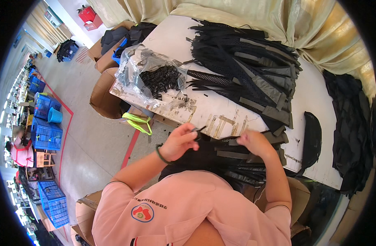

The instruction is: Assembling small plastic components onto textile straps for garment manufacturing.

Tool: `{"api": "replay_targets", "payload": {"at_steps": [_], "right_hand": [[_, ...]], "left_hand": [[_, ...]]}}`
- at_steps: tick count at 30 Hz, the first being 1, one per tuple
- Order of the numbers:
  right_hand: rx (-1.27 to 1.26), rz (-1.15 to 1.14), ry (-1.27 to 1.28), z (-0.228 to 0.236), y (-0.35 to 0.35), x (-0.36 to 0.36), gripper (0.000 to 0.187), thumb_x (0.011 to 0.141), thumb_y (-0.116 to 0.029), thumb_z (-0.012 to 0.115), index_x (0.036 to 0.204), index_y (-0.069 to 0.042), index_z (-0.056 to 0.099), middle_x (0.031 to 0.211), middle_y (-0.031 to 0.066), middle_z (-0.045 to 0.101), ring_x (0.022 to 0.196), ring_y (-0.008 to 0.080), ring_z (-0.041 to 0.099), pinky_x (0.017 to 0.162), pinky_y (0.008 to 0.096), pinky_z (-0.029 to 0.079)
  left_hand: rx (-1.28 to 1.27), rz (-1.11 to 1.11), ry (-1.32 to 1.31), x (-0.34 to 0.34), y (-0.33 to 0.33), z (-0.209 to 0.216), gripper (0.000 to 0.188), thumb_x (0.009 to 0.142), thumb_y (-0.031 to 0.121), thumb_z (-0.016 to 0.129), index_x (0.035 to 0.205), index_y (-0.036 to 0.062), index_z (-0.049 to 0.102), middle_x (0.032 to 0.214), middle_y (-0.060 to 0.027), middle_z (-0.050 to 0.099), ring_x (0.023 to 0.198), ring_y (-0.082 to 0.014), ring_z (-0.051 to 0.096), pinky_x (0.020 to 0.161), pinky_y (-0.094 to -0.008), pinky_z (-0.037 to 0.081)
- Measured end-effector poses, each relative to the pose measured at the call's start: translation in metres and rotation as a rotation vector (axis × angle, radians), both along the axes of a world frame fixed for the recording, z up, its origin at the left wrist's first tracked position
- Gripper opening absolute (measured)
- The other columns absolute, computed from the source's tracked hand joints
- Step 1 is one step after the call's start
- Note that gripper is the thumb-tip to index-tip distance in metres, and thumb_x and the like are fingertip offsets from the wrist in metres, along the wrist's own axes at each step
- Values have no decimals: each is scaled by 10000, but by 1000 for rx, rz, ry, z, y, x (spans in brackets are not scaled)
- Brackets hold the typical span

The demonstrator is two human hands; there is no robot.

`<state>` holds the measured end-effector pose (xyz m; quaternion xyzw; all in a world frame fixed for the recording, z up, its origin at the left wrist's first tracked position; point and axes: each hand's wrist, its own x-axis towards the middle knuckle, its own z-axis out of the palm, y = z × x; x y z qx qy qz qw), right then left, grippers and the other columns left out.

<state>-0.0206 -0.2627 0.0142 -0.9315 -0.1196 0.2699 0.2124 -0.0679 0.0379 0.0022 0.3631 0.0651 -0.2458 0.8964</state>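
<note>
My left hand (179,142) is closed in a pinch at the table's front edge. A thin black piece (202,128) sticks out between its thumb and fingers; its kind is too small to tell. To the right, my right hand (255,142), slightly blurred, is closed on the end of a black strap (229,138). Across my lap hang more black straps with grey-green bands (233,154). Beyond the hands, a clear plastic bag (132,67) lies open around many small black plastic parts (161,80). A large pile of black mesh straps (253,69) spreads over the table.
The white table (167,35) has worn tape marks along its front. A black curved fabric piece (312,141) and stacked black fabric (347,131) lie at the right. Cardboard boxes (104,92) stand left of the table. Blue crates (47,133) line the floor farther left.
</note>
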Motion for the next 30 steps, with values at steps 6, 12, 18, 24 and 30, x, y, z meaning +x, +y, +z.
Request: {"api": "replay_targets", "payload": {"at_steps": [6, 12, 18, 24, 30], "right_hand": [[-12, 105, 619, -2, -14, -32, 298, 797, -352, 671, 807, -56, 643, 726, 106, 633, 686, 250, 598, 628, 364, 468], [282, 6, -387, -21, 15, 38, 235, 727, -173, 687, 914, -62, 598, 860, 120, 605, 862, 276, 579, 751, 384, 452], [-48, -112, -906, -54, 17, 106, 296, 654, -97, 721, 909, -63, 572, 946, 93, 553, 1020, 268, 492, 906, 439, 358], [322, -98, -503, -8, 25, 67, 209, 750, -127, 677, 888, -15, 566, 739, 129, 608, 706, 296, 573, 695, 357, 460], [497, -7, -49, 7, 1, 39, 195, 783, -136, 659, 907, -3, 587, 740, 105, 600, 692, 166, 541, 666, 295, 438]], "left_hand": [[579, 14, 109, -22, 41, -52, 244, 827, 143, 686, 819, 63, 455, 652, -44, 567, 530, -166, 629, 473, -259, 523], [925, -112, -31, -16, 50, -51, 277, 813, 178, 703, 813, 60, 453, 648, -39, 554, 508, -119, 556, 439, -239, 463], [1029, 144, -542, 15, 28, -41, 228, 834, 222, 681, 868, 54, 531, 682, -9, 542, 518, -74, 460, 476, -218, 401], [237, -198, -18, 44, -14, -31, 360, 919, 234, 555, 1232, 73, 481, 1001, -66, 609, 735, -123, 599, 684, -268, 505], [-6, 137, -78, 78, -30, -65, 198, 900, 129, 582, 1079, 50, 552, 931, -47, 612, 750, -140, 627, 695, -273, 526]]}}
